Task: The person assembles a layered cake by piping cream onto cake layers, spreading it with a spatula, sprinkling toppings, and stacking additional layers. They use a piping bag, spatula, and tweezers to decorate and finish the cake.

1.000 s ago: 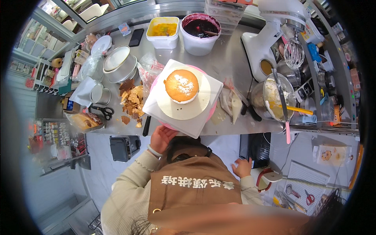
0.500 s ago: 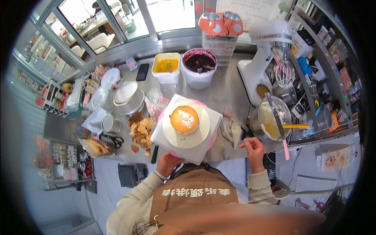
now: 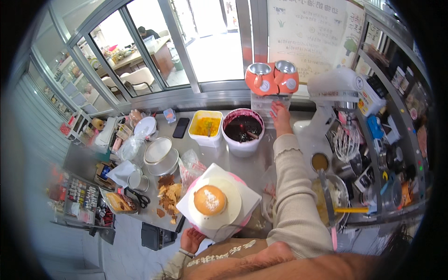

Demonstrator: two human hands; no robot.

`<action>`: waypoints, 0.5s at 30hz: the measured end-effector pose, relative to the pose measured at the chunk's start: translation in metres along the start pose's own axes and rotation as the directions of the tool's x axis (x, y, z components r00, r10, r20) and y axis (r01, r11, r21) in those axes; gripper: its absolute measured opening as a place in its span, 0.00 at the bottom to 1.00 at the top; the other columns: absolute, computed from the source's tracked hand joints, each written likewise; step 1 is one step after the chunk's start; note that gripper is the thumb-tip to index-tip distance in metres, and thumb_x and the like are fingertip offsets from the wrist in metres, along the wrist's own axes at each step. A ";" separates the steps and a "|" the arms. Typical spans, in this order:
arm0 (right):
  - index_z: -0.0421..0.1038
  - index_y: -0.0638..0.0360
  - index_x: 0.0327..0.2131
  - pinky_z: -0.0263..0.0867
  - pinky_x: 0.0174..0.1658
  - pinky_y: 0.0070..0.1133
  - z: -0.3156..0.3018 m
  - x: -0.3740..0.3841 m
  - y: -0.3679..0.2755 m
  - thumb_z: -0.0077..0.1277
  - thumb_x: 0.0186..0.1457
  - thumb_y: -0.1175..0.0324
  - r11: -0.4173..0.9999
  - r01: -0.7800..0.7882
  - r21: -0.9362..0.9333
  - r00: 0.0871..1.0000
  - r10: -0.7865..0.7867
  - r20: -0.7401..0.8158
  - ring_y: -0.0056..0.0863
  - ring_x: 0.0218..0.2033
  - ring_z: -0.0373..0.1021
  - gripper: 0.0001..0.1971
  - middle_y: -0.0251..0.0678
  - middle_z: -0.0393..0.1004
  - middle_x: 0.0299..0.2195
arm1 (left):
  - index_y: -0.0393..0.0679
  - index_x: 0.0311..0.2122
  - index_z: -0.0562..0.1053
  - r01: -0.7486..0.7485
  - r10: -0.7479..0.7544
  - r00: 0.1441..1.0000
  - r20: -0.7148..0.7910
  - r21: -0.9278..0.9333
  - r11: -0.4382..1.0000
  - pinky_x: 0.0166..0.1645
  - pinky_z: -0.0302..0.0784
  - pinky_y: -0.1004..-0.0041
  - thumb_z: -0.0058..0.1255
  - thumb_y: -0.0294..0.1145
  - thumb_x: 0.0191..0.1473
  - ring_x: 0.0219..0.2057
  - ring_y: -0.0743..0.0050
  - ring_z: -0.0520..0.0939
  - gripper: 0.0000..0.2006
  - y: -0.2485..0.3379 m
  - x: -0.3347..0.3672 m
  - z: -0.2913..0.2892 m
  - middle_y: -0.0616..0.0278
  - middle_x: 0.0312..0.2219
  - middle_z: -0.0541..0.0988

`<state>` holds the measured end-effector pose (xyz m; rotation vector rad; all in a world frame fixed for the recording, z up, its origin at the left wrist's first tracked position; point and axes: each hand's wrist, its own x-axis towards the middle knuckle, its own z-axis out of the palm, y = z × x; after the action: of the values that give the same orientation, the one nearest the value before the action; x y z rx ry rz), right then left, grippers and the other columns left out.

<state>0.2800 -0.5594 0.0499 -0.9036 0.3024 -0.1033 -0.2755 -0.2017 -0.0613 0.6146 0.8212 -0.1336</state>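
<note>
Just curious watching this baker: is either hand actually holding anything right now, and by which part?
The right hand reaches the clear container under the orange pots; a grip cannot be told. The left hand rests at the pink turntable's near edge, holding nothing.

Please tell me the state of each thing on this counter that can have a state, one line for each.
Round golden sponge cake: uncut, on the white turntable.
White tub of dark jam: open, utensil inside.
Square yellow-filled tub: open.
Right hand: reaching a clear container.
Left hand: at counter edge.
</note>
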 end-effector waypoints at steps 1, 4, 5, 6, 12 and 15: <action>0.69 0.53 0.52 0.64 0.54 0.34 0.004 0.019 0.003 0.46 0.61 0.71 1.000 -0.009 0.010 1.000 0.009 -0.025 0.29 0.55 0.69 0.16 0.35 0.77 0.51 | 0.39 0.50 0.72 -0.044 0.044 0.999 -0.032 0.012 0.999 0.57 0.74 0.51 0.38 0.45 0.62 0.49 0.51 0.79 0.22 -0.005 -0.001 0.001 0.51 0.45 0.80; 0.71 0.52 0.47 0.67 0.49 0.30 0.011 0.050 0.016 0.49 0.57 0.69 0.993 -0.059 0.100 0.998 0.062 -0.028 0.25 0.47 0.71 0.14 0.31 0.78 0.44 | 0.39 0.51 0.70 -0.095 0.088 0.990 -0.109 -0.058 0.994 0.57 0.74 0.51 0.38 0.47 0.62 0.49 0.52 0.79 0.23 -0.014 -0.002 0.001 0.52 0.46 0.79; 0.72 0.52 0.45 0.67 0.47 0.28 0.010 0.053 0.020 0.49 0.56 0.69 0.988 -0.066 0.138 0.997 0.070 -0.024 0.24 0.44 0.72 0.12 0.30 0.78 0.42 | 0.39 0.51 0.71 -0.103 0.095 0.987 -0.127 -0.056 0.993 0.57 0.74 0.51 0.38 0.47 0.62 0.49 0.52 0.80 0.23 -0.016 -0.002 0.001 0.53 0.46 0.79; 0.73 0.52 0.43 0.68 0.45 0.27 0.009 0.055 0.024 0.50 0.56 0.69 0.982 -0.080 0.173 0.995 0.090 -0.047 0.23 0.41 0.72 0.11 0.29 0.79 0.40 | 0.39 0.51 0.71 -0.108 0.100 0.987 -0.124 -0.059 0.992 0.57 0.75 0.51 0.38 0.47 0.62 0.49 0.52 0.80 0.22 -0.017 -0.001 0.001 0.53 0.46 0.80; 0.73 0.49 0.40 0.67 0.37 0.21 -0.007 0.020 0.050 0.53 0.55 0.71 0.988 -0.024 0.150 0.992 0.042 -0.118 0.20 0.32 0.70 0.08 0.27 0.78 0.34 | 0.40 0.50 0.71 -0.121 0.116 0.982 -0.150 -0.026 0.992 0.55 0.76 0.52 0.37 0.47 0.63 0.47 0.54 0.80 0.22 -0.018 -0.003 0.003 0.53 0.44 0.81; 0.73 0.51 0.40 0.69 0.37 0.22 -0.018 -0.008 0.040 0.53 0.59 0.69 0.998 -0.010 -0.069 0.998 0.006 -0.062 0.18 0.33 0.72 0.06 0.27 0.79 0.35 | 0.40 0.51 0.71 -0.117 0.113 0.985 -0.133 -0.020 0.993 0.55 0.76 0.54 0.37 0.48 0.63 0.47 0.55 0.81 0.23 -0.016 -0.005 0.007 0.53 0.45 0.81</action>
<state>0.2656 -0.5460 0.0096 -0.9690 0.3686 -0.1139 -0.2797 -0.2192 -0.0611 0.6478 0.9109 0.0239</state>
